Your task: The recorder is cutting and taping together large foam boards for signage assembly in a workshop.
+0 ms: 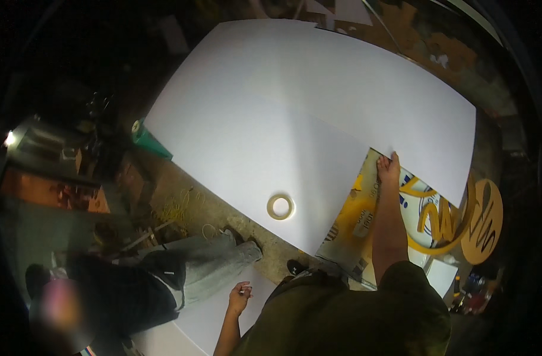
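Large white sheets [253, 107] cover most of the surface in front of me, their edges meeting at an inner corner near my right hand [389, 168]. That arm reaches forward over a yellow printed board [354, 219]. Its fingers are closed at the edge of the white sheet and appear to pinch it. On the sheet's near part lies a roll of tape [280, 207], flat on its side. My left hand [240, 298] hangs low beside my body, fingers loosely bent and apart, with nothing visible in it. Below it is another white panel [253, 291].
Yellow curved strips [440, 222] and a round tan piece with dark cut-outs [483, 222] lie at the right. A green roll [149, 141] touches the sheets' left corner. At the lower left is another person in grey trousers [208, 264]. Yellow cord [179, 206] lies tangled on the floor.
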{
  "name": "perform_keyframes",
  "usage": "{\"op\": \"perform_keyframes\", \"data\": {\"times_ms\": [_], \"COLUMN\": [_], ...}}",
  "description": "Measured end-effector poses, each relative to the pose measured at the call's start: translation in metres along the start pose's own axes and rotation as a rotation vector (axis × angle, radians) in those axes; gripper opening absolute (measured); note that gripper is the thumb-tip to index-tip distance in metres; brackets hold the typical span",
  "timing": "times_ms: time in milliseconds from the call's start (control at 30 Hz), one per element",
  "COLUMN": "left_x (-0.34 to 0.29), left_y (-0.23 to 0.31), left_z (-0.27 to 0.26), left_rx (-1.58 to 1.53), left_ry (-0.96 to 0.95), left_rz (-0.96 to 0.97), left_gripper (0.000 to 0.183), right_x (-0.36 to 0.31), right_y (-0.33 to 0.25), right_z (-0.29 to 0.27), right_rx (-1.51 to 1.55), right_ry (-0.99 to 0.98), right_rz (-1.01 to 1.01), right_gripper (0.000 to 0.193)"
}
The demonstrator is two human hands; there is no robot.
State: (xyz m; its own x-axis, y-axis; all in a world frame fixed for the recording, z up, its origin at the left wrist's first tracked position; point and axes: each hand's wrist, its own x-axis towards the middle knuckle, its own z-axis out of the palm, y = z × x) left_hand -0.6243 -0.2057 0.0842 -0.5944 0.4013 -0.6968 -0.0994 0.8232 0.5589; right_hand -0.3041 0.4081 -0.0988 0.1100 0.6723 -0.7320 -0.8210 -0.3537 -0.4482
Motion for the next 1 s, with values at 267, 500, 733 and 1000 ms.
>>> {"op": "perform_keyframes", "data": {"times_ms": [267,500,733,1000], "left_x": [-0.017,-0.021,-0.024,0.002], "left_y": [-0.045,-0.050,-0.021,0.035], "left_z": [0.010,0.012,0.019,0.012], "left_rx": [0.010,0.015,0.035,-0.075], "left_ry": [-0.005,0.049,0.053,0.107], "left_rz": [-0.064,-0.046,-0.028,0.190], "left_gripper": [0.030,0.029,0.028,0.026], "right_x": [-0.035,-0.013,-0.009,-0.096], "right_y": [-0.011,-0.031,-0.071,-0.121], "right_z": [0.041,0.042,0.066,0.146], "right_rx": [0.327,0.121,0.238,0.302], "right_ry": [-0.139,-0.413,-0.697,-0.869], "right_rz": [0.006,-0.051,-0.022,-0.189], "right_gripper": [0.048,0.032,0.032,0.035]}}
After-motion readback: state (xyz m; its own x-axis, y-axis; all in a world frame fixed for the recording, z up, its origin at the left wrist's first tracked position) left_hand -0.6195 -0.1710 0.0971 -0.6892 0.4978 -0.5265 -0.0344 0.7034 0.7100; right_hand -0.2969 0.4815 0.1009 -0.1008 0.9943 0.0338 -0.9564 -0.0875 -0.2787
